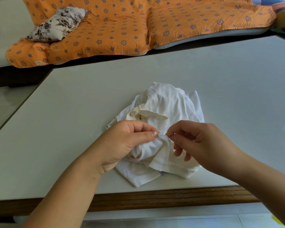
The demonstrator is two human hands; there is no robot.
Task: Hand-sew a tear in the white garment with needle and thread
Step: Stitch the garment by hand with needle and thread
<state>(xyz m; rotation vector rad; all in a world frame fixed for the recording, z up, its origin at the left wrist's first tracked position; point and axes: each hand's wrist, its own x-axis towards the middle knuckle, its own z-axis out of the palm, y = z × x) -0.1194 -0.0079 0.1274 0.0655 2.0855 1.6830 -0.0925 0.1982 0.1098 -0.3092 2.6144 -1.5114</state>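
Note:
The white garment (168,104) lies crumpled on the pale table (72,99), near its front edge. My left hand (127,142) grips a raised fold of the cloth between thumb and fingers. My right hand (199,142) pinches at the tip of that same fold, thumb against forefinger; the needle itself is too small to make out. A thin white thread (98,129) curls loosely on the table just left of the garment.
The table's wooden front edge (155,198) runs just below my forearms. Behind the table stands a sofa with an orange patterned cover (138,27) and a flowered cushion (58,23). Pale floor shows on the left.

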